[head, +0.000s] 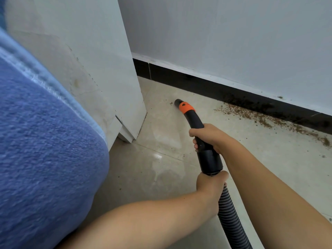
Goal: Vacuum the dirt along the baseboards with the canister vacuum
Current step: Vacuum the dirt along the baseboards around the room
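A blue blanket point(45, 141) fills the left, beside a white cabinet point(100, 60). The black baseboard point(215, 88) has brown dirt point(265, 119) along it. The ribbed hose point(231, 220) is gripped by the left hand point(210, 186). The right hand point(210, 137) clasps the wand point(195, 121), its nozzle point(177, 101) near the floor, left of the dirt.

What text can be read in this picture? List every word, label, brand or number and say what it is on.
None can be read.
Orange collar on the vacuum nozzle: a small dark mark, no legible letters.
Black handle, gripped by the right hand: no label visible.
Ribbed hose, held by the left hand: plain.
Black baseboard and white wall: no writing.
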Tool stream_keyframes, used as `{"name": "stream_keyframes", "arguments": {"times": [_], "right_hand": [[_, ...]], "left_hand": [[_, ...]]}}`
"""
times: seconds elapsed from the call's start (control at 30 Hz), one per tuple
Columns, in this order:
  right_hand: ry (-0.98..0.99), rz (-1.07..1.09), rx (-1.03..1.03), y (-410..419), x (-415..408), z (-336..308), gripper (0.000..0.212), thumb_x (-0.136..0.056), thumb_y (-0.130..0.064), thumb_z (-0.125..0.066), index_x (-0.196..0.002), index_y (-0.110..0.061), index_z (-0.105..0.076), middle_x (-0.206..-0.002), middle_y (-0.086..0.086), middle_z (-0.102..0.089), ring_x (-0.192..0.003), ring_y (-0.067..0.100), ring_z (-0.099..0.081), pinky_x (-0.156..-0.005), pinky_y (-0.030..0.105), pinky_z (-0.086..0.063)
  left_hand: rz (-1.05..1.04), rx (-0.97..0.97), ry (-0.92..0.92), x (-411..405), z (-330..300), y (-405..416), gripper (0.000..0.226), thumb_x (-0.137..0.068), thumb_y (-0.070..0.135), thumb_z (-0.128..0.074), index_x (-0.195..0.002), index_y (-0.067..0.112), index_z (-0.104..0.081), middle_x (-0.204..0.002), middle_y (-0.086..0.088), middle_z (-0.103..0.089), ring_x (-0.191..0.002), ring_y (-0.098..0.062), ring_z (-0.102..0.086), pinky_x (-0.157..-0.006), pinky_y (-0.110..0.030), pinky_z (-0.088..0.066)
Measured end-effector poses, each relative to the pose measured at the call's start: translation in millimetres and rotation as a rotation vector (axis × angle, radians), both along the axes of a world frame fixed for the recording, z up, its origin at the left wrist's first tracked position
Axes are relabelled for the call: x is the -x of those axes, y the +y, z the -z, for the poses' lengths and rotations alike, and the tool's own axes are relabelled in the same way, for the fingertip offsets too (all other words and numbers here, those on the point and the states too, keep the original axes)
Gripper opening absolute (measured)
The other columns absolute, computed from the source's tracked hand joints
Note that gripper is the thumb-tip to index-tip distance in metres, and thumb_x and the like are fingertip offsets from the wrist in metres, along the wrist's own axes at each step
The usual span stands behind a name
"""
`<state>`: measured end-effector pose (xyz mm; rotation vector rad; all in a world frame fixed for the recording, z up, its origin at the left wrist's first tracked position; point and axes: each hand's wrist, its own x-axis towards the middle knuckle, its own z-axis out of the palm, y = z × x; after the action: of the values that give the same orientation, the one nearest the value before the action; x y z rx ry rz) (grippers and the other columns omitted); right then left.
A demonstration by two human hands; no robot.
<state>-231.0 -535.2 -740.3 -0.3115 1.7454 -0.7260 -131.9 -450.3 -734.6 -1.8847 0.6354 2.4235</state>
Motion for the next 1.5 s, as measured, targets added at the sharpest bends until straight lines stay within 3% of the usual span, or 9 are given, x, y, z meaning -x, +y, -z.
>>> {"name": "stream_keyframes", "arguments": {"times": [0.13, 0.4, 0.67, 0.87, 1.1, 1.37, 1.5], "right_hand": [[-0.046, -0.095, -0.008, -3, -14, 1, 0.019, -0.08, -0.006, -0.059, -0.097, -0.006, -0.051, -0.052, 0.005, -0.056, -0.042, 0.018, -0.053, -0.048, 0.027, -0.049], [0.049, 0.012, 0.04, -36, -21, 5, 0.022, -0.081, -0.009, -0.06, -0.101, -0.008, -0.05, -0.064, 0.009, -0.057, -0.042, 0.016, -0.054, -0.045, 0.024, -0.048], [0.104, 0.38, 0.037, 2, 14, 11, 0.017, -0.083, -0.007, -0.06, -0.096, -0.003, -0.049, -0.063, 0.011, -0.054, -0.046, 0.021, -0.051, -0.046, 0.026, -0.046], [0.124, 0.517, 0.03, 21, 11, 13, 0.013, -0.084, -0.008, -0.059, -0.092, -0.007, -0.049, -0.064, 0.01, -0.053, -0.049, 0.021, -0.051, -0.05, 0.029, -0.047], [0.053, 0.361, -0.002, 48, 4, 5, 0.015, -0.082, -0.007, -0.06, -0.092, -0.006, -0.049, -0.061, 0.01, -0.054, -0.044, 0.02, -0.051, -0.048, 0.028, -0.047], [0.07, 0.632, -0.006, 86, 15, 4, 0.015, -0.084, -0.008, -0.06, -0.094, -0.007, -0.049, -0.062, 0.009, -0.055, -0.045, 0.02, -0.052, -0.048, 0.028, -0.047], [0.034, 0.445, -0.006, 82, 0, 1, 0.017, -0.082, -0.008, -0.06, -0.096, -0.005, -0.05, -0.061, 0.009, -0.056, -0.043, 0.019, -0.052, -0.048, 0.027, -0.048]], "left_hand": [[-0.039, -0.003, -0.036, -4, -1, 4, 0.025, -0.08, 0.013, -0.063, -0.104, 0.005, -0.065, -0.081, -0.009, -0.061, -0.076, -0.026, -0.06, -0.072, -0.034, -0.05], [-0.131, 0.072, -0.087, -4, 7, -27, 0.024, -0.081, 0.011, -0.063, -0.105, 0.007, -0.062, -0.081, -0.009, -0.057, -0.076, -0.027, -0.055, -0.073, -0.037, -0.048], [0.161, 0.027, 0.051, -3, 9, -27, 0.02, -0.082, 0.008, -0.068, -0.099, 0.005, -0.058, -0.072, -0.007, -0.055, -0.061, -0.019, -0.053, -0.064, -0.03, -0.047], [0.231, 0.046, 0.044, -9, 13, -23, 0.02, -0.083, 0.006, -0.067, -0.1, 0.004, -0.058, -0.071, -0.007, -0.055, -0.061, -0.019, -0.054, -0.064, -0.031, -0.049], [0.29, -0.004, 0.063, -14, 9, 11, 0.012, -0.082, 0.006, -0.066, -0.091, 0.004, -0.058, -0.07, -0.007, -0.056, -0.064, -0.022, -0.054, -0.071, -0.033, -0.047], [0.387, 0.029, 0.094, -17, 7, 25, 0.017, -0.083, 0.009, -0.07, -0.096, 0.006, -0.059, -0.071, -0.006, -0.057, -0.063, -0.02, -0.055, -0.067, -0.03, -0.049], [0.325, -0.015, 0.082, -24, 7, 36, 0.014, -0.082, 0.007, -0.068, -0.092, 0.004, -0.059, -0.07, -0.009, -0.057, -0.062, -0.022, -0.055, -0.065, -0.031, -0.048]]}}
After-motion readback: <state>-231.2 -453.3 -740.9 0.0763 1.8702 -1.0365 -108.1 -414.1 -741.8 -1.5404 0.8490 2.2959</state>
